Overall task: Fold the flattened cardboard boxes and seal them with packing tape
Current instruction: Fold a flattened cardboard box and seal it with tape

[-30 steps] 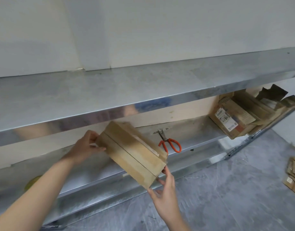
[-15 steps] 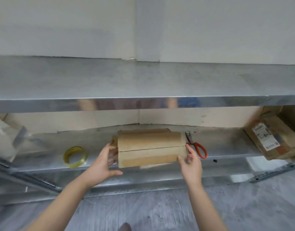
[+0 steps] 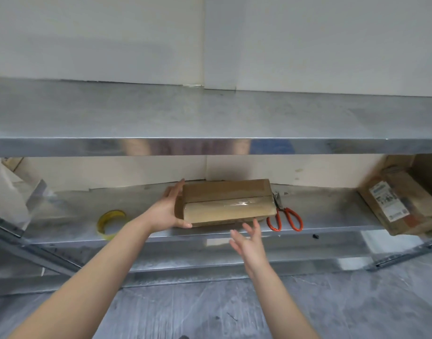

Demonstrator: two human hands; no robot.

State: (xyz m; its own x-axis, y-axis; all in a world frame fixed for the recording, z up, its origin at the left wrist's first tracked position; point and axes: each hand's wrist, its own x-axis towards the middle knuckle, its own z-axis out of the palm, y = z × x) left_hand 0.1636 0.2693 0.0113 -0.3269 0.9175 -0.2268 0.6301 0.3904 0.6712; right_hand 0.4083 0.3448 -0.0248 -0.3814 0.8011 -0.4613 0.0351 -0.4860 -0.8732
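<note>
A plain white wall [image 3: 112,33] is rising behind a long galvanised steel upper shelf [image 3: 210,113], whose front edge is catching soft reflections. A matching lower shelf [image 3: 332,211] is sitting beneath, over a mottled grey floor [image 3: 210,311].

Brown cardboard box [image 3: 228,201], orange-handled scissors [image 3: 284,215], yellow tape roll [image 3: 111,223]

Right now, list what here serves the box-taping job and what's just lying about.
Job: brown taped cardboard box, left hand on its left end; yellow packing tape roll; orange-handled scissors; labelled brown cardboard at far right, likely stock.
Lying about: small black bit near the scissors; white sheet leaning far left.
</note>
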